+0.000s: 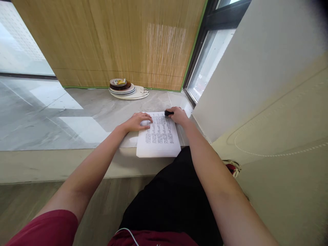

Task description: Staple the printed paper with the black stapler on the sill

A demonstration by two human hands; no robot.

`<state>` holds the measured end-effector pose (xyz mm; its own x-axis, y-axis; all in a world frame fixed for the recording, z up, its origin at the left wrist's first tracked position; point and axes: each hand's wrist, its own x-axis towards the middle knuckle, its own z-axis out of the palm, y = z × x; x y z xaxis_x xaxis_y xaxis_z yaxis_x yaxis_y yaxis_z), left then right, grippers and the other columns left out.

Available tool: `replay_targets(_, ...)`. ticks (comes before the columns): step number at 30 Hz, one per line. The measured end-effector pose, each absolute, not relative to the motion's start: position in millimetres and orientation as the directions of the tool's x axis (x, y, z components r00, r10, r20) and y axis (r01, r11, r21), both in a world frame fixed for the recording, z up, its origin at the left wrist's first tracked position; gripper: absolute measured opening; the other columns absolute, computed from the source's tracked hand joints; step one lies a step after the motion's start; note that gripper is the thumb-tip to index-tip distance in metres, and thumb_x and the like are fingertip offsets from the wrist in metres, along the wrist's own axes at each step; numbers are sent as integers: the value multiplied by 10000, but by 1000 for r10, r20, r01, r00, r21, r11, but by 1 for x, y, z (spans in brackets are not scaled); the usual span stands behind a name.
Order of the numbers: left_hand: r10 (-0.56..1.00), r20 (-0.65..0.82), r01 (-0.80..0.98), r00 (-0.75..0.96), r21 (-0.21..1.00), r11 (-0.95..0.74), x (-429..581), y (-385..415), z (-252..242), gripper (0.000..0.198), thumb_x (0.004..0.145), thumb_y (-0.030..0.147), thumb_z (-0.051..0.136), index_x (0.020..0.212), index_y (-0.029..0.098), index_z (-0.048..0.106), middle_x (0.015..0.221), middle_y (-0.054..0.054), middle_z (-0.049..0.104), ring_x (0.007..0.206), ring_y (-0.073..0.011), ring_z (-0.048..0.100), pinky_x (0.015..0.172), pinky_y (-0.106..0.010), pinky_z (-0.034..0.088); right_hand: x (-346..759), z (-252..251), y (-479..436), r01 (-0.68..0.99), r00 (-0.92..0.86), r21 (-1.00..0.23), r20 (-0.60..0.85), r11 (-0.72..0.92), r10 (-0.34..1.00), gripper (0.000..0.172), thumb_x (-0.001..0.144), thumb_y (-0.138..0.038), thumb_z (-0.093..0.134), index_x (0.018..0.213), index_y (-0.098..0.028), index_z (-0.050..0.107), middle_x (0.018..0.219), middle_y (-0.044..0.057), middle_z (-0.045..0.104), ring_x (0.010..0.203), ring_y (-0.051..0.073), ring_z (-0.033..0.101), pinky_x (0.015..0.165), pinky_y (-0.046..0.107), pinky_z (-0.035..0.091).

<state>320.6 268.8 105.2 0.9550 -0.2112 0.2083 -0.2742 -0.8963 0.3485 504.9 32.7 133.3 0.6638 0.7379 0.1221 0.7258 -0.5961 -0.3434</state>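
Printed sheets of paper (pixel 161 148) lie on the marble-look window ledge, with their near edge hanging over its front. My left hand (pixel 138 122) rests on the left side of the sheets, thumb and fingers apart. At their far right corner, my right hand (pixel 178 115) is closed around a small black stapler (pixel 168 113). The stapler's front end is over the paper's edge; whether it bites the sheets is too small to tell. My right fingers hide most of its body.
Stacked plates (pixel 122 90) stand at the back of the ledge (pixel 94 102), before a bamboo blind (pixel 115 41). A wall (pixel 230 75) rises close on the right, beside a dark window frame (pixel 191 97). A beaded blind cord (pixel 256 154) hangs along that wall.
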Motion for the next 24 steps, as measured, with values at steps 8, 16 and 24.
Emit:
replay_targets(8,-216,207,-278,954,353,-893,322,272,102,429,961,579,618,1261,298,741,1428,-81,655,1322,-343,558,1149,-519,329,499,128,39,785,617,-156,124,-599,777,385,927,-106,567,1188,-282,790,1197,101,740,1221,330,584,1035,492,404)
replay_targets(16,-209,212,-274,955,356,-893,322,272,103,424,954,580,620,1244,296,743,1419,-85,659,1317,-343,561,1146,-529,333,490,126,41,797,604,-86,137,-598,785,362,949,-83,546,1183,-244,771,1213,129,728,1226,337,563,1047,497,387)
replay_targets(24,-206,214,-272,955,354,-895,321,271,104,423,955,584,607,1239,300,740,1412,-78,657,1326,-339,560,1166,-525,329,501,136,20,595,804,-304,208,-744,558,399,967,-143,554,1306,-277,718,1326,112,702,1263,341,588,1034,491,448)
